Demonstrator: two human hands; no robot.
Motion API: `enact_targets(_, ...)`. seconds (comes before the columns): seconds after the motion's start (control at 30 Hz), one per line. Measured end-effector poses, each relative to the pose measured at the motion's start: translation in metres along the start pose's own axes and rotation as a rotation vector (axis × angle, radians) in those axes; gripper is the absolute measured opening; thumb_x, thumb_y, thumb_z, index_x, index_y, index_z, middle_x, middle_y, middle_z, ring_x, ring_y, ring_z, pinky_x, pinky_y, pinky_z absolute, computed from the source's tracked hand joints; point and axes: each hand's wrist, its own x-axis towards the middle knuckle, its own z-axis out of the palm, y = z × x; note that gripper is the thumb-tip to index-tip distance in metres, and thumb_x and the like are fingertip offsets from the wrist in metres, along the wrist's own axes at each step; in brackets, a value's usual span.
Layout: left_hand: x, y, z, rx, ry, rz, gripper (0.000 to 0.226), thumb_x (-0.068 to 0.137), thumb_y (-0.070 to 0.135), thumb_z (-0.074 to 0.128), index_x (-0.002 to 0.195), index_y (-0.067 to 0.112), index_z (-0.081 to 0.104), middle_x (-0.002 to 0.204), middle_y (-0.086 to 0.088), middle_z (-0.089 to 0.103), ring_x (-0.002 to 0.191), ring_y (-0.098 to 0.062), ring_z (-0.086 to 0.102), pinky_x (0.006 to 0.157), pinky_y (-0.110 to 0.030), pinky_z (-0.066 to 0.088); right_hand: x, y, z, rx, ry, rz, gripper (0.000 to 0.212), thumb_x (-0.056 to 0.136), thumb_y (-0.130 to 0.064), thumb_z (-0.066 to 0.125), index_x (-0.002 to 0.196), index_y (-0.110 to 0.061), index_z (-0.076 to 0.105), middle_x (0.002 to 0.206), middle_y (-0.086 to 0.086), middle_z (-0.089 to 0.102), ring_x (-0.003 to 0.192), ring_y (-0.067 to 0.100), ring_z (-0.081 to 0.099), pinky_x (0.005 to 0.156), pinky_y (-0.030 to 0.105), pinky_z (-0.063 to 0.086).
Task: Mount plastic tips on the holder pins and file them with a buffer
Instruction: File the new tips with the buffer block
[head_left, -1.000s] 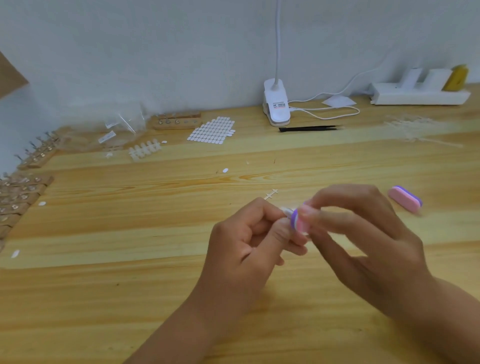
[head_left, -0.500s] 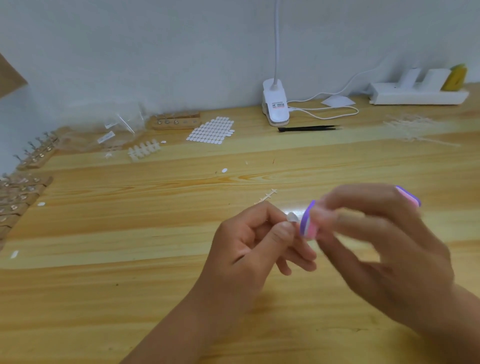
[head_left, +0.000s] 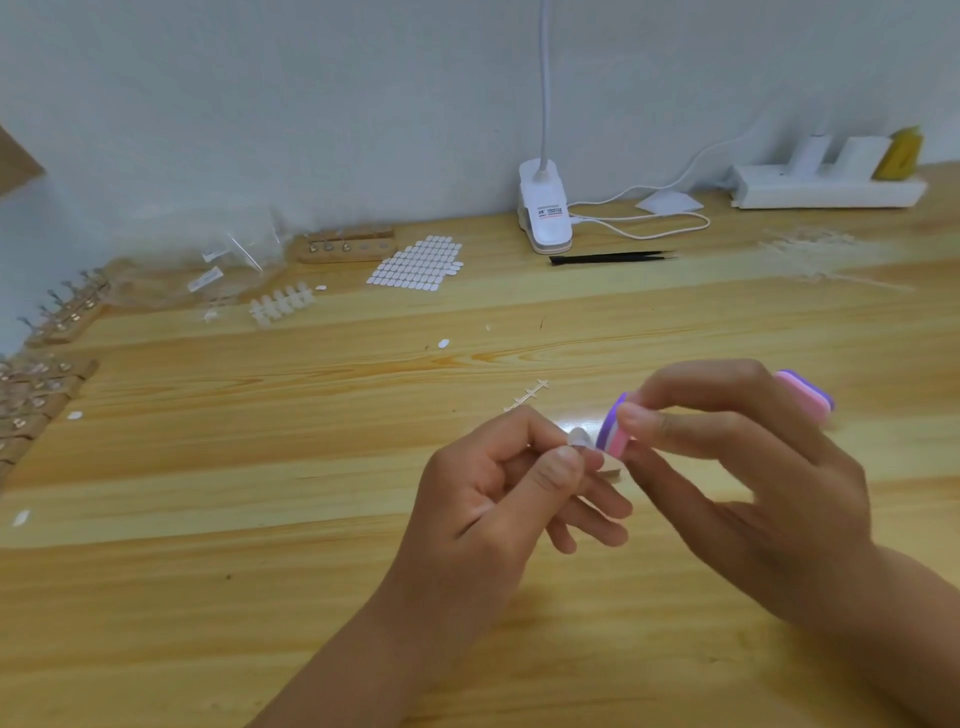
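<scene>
My left hand (head_left: 498, 493) pinches a small clear plastic tip (head_left: 579, 435) between thumb and forefinger; whether it sits on a holder pin is hidden by the fingers. My right hand (head_left: 737, 483) grips a pink and purple buffer block (head_left: 614, 428), whose near end touches the tip while its far end (head_left: 808, 397) sticks out behind my fingers. Both hands hover over the middle of the wooden table (head_left: 260, 519).
Wooden pin holders (head_left: 36, 384) line the left edge and one block (head_left: 345, 247) stands at the back. A sheet of white stickers (head_left: 415, 267), a strip of tips (head_left: 283, 306), black tweezers (head_left: 613, 257), a clip lamp (head_left: 543, 213) and a power strip (head_left: 826, 184) lie behind.
My right hand has tilted the buffer and drawn it slightly right along the tip. My left hand has stayed nearly in place.
</scene>
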Motion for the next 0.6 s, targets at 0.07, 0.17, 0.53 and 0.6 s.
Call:
enact_targets(0.07, 0.000, -0.001, 0.001, -0.002, -0.006, 0.005, 0.017, 0.094, 0.025, 0.053, 0.083, 0.017, 0.063, 0.074, -0.008, 0.074, 0.068, -0.028, 0.074, 0.056, -0.027, 0.051, -0.001, -0.006, -0.001, 0.032, 0.001, -0.032, 0.020, 0.096, -0.004, 0.066, 0.113, -0.015, 0.067, 0.103, 0.002, 0.064, 0.096, 0.017, 0.062, 0.089, 0.020, 0.045)
enact_targets(0.17, 0.000, -0.002, -0.002, -0.007, -0.011, -0.007, 0.018, 0.094, 0.024, 0.052, 0.082, 0.020, 0.064, 0.072, -0.010, 0.073, 0.065, -0.028, 0.073, 0.056, -0.028, 0.050, -0.004, -0.001, -0.001, 0.008, -0.054, -0.047, 0.031, 0.088, 0.007, 0.070, 0.111, -0.013, 0.070, 0.104, 0.003, 0.064, 0.097, 0.019, 0.061, 0.090, 0.023, 0.046)
enact_targets(0.53, 0.009, -0.001, -0.007, -0.021, 0.147, 0.030, 0.018, 0.090, 0.012, 0.061, 0.085, 0.000, 0.073, 0.077, -0.005, 0.070, 0.067, -0.017, 0.065, 0.051, -0.029, 0.050, -0.001, 0.002, -0.003, -0.057, 0.029, -0.023, 0.023, 0.090, -0.001, 0.070, 0.110, -0.012, 0.066, 0.100, 0.002, 0.062, 0.094, 0.015, 0.061, 0.094, 0.017, 0.043)
enact_targets(0.6, 0.009, -0.002, -0.006, -0.051, 0.150, 0.003, 0.016, 0.086, 0.015, 0.064, 0.085, 0.004, 0.076, 0.075, -0.005, 0.071, 0.065, -0.017, 0.066, 0.050, -0.026, 0.048, 0.000, 0.003, -0.003, -0.057, 0.044, 0.007, 0.024, 0.088, -0.003, 0.071, 0.109, -0.010, 0.062, 0.099, 0.005, 0.064, 0.095, 0.017, 0.062, 0.093, 0.020, 0.047)
